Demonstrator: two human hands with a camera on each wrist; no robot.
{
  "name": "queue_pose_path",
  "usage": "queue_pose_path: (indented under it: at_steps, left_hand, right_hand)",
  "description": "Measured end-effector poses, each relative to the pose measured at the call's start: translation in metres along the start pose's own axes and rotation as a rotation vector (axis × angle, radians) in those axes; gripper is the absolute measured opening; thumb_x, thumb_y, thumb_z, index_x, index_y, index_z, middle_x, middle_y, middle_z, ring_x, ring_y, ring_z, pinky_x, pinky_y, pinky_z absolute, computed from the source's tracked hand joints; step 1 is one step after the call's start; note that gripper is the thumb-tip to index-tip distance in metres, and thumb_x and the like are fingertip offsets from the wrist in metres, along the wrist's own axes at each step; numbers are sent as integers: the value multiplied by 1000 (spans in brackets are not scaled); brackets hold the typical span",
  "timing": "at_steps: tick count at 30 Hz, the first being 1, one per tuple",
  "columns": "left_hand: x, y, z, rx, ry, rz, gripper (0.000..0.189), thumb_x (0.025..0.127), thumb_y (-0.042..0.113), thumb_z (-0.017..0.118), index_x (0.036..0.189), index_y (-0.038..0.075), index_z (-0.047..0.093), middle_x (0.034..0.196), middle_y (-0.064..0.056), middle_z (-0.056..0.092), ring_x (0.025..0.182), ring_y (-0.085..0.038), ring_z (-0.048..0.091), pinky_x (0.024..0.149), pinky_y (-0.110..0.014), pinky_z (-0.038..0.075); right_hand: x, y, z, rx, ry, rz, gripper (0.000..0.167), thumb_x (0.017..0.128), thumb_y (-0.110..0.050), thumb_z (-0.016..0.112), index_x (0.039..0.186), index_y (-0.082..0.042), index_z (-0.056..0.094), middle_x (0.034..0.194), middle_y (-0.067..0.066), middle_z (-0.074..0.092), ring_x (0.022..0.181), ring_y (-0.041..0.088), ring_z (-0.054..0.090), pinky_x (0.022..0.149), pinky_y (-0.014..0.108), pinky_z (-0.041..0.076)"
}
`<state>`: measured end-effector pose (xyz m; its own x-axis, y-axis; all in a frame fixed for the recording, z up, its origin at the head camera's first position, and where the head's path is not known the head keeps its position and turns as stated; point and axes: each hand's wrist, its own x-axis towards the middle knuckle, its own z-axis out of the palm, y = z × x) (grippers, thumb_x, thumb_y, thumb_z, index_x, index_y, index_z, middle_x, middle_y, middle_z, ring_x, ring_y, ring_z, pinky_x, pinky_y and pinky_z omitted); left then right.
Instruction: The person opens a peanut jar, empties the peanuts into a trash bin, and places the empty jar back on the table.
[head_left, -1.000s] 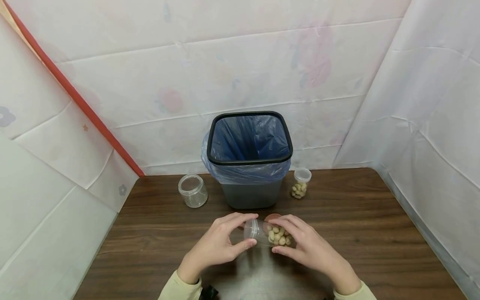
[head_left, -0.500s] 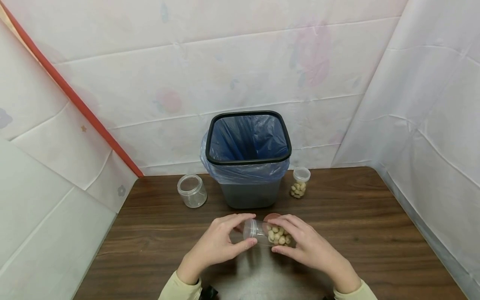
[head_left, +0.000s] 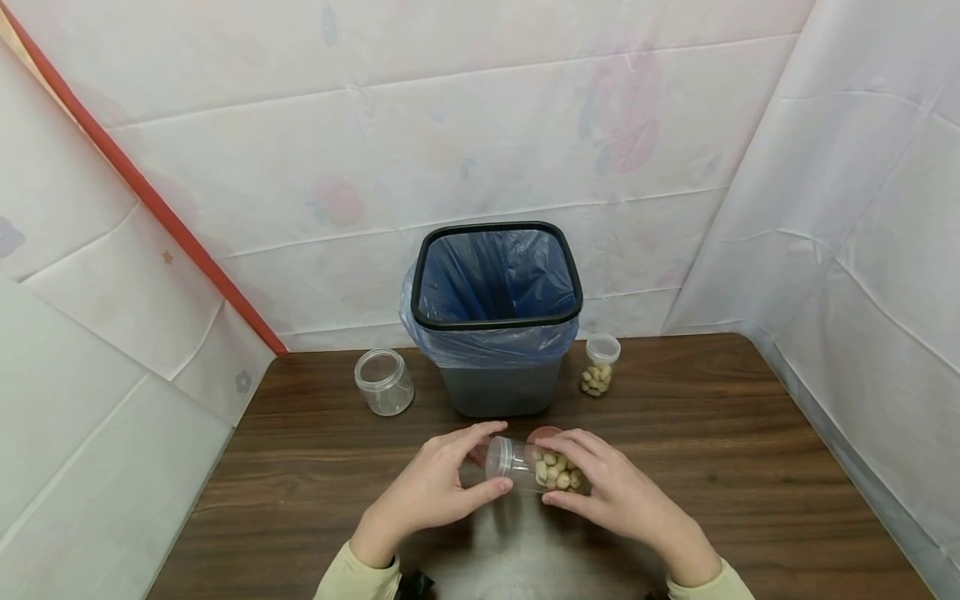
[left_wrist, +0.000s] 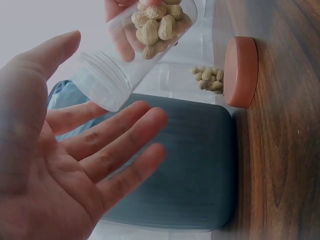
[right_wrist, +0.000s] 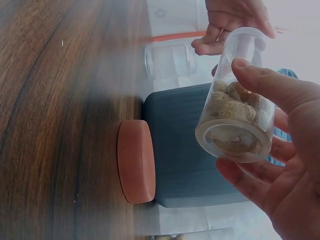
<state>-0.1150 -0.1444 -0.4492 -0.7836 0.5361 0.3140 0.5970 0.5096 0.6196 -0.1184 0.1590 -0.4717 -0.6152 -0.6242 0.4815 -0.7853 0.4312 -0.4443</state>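
right grip [head_left: 611, 493]: holding jar [head_left: 523, 465] of peanuts [head_left: 555, 472] | left grip [head_left: 442, 479]: spread | rear jar [head_left: 599, 365]: peanuts | bin [head_left: 502, 393]: blue liner [head_left: 495, 348]

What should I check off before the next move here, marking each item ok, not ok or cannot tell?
1. Right hand grip on the held jar: ok; thumb and fingers hold its sides.
2. Peanuts inside: ok; gathered toward the base end.
3. Left hand grip on the translucent cap: not ok; fingers straight, contact uncertain.
4. Cap tightness: cannot tell.
5. Held jar upright: not ok; tipped sideways.
6. Bin mouth uncovered: ok; blue liner folded over its sides.
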Motion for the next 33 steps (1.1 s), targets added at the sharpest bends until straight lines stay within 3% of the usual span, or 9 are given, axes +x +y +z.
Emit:
queue_pose_path:
  at_steps: [8, 15, 19, 23, 27, 33]
  left_hand:
    - [-1, -1, -4, -45, 0, 49, 76, 100, 42, 82, 164, 23, 47, 144, 2, 67, 111, -11, 72, 94, -44, 62]
    - [-2, -3, -9, -41, 22, 129, 83, 98, 31, 85, 167, 22, 41, 156, -1, 56, 123, -15, 70, 101, -42, 60]
    - [-1, -4, -10, -23, 37, 209, 85, 95, 24, 88, 166, 19, 42, 158, -3, 54, 130, -16, 66, 105, -34, 57]
    - [-1, -4, -10, 2, 52, 284, 86, 91, 19, 90, 164, 18, 46, 160, -3, 53, 138, -18, 61, 107, -32, 56]
    - [1, -4, -10, 52, 57, 321, 87, 87, 17, 92, 163, 19, 49, 162, -3, 52, 143, -19, 57, 112, -38, 53]
    - [2, -3, -10, 81, 54, 349, 82, 87, 11, 90, 160, 16, 53, 161, -3, 54, 142, -19, 58, 112, -39, 53]
  right_hand:
    - [1, -1, -1, 11, -9, 27, 72, 90, -31, 93, 153, -24, 59, 147, -2, 63, 132, 12, 63, 107, 34, 55]
    - [1, -1, -2, -2, 5, 28, 73, 89, -31, 93, 153, -24, 60, 145, -3, 64, 128, 13, 65, 103, 36, 57]
    - [1, -2, -3, -7, 17, 12, 74, 89, -28, 94, 154, -23, 59, 142, -4, 64, 123, 13, 67, 99, 39, 60]
    - [0, 0, -2, 0, 13, 9, 74, 89, -29, 94, 154, -23, 59, 144, -3, 64, 126, 14, 66, 103, 33, 56]
    - [0, 2, -2, 19, -5, 20, 73, 90, -29, 93, 154, -22, 59, 146, 1, 64, 131, 13, 64, 108, 29, 52]
    - [-1, 2, -3, 20, -19, 51, 73, 90, -30, 93, 154, -24, 59, 145, -3, 64, 129, 10, 64, 106, 30, 54]
